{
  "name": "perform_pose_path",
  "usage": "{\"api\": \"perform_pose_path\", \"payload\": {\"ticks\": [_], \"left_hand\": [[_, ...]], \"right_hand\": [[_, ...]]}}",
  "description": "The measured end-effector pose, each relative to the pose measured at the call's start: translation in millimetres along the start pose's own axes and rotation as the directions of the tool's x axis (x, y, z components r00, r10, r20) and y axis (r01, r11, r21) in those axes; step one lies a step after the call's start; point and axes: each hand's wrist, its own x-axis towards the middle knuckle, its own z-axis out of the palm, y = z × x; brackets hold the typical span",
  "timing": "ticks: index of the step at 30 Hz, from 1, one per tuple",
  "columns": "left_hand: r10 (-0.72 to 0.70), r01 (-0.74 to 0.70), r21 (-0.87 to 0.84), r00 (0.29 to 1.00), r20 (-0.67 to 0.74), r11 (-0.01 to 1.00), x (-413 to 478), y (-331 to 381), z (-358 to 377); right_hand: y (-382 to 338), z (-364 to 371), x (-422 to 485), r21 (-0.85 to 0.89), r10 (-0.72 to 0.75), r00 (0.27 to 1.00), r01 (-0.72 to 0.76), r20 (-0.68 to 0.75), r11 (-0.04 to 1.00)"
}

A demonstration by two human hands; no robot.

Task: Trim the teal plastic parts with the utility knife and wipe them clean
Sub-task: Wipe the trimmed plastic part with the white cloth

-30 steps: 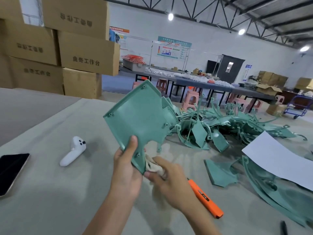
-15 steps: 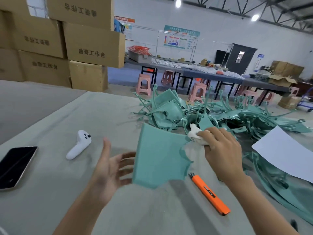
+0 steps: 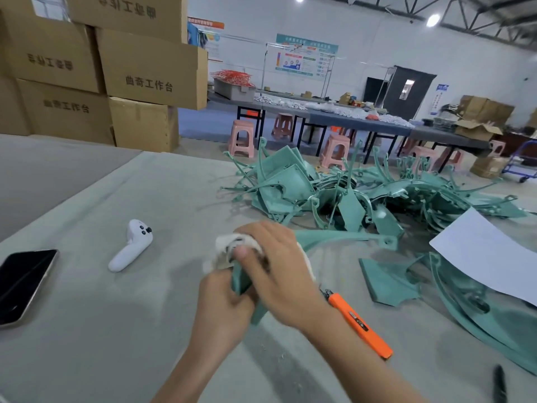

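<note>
- Head view, hands: the left hand point(image 3: 223, 303) has its fingers curled round the lower end of a flat teal plastic panel point(image 3: 240, 282) and holds it just above the grey cloth-covered table point(image 3: 116, 344). The right hand point(image 3: 276, 266) is wrapped over the panel's upper end, pinching a crumpled white wiping rag point(image 3: 232, 245) against it.
- Head view, the relation that matters: the panel stands nearly edge-on to the camera, so little of its face shows. Its long axis runs from the left hand's grip, low and near, up and away to the rag. The rag sits at the far top end, so the unwiped length probably lies below it, towards the left hand.
- Head view, tools: the orange utility knife point(image 3: 359, 325) lies on the table just beside the right forearm, tip pointing towards the hands. No hand touches it, and the right hand is the nearer.
- Head view, stock: the tangled heap of teal plastic parts point(image 3: 348, 196) lies beyond the hands and to their right, again closer to the right hand.
- Judgement: this looks like the wiping step, with many parts left.
</note>
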Motion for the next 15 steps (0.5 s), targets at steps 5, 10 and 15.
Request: {"api": "perform_pose_path", "payload": {"ticks": [5, 10, 15], "left_hand": [[-0.015, 0.017, 0.008, 0.987, -0.159, 1.0, -3.6, -5.8, -5.3], [-0.066, 0.063, -0.021, 0.981, -0.182, 0.998, -5.8, -6.8, -7.9], [-0.045, 0.079, 0.145, 0.974, -0.224, 0.986, -0.4, -10.4, -20.7]], "right_hand": [[29.3, 8.0, 9.7, -0.238, -0.109, 0.994, 0.1, -0.027, 0.966], [72.4, -8.9, 16.9, -0.442, -0.108, 0.992, 0.126, 0.065, 0.888], [113.0, -44.6, 15.0, -0.682, 0.085, 0.975, 0.08, 0.204, 0.727]]}}
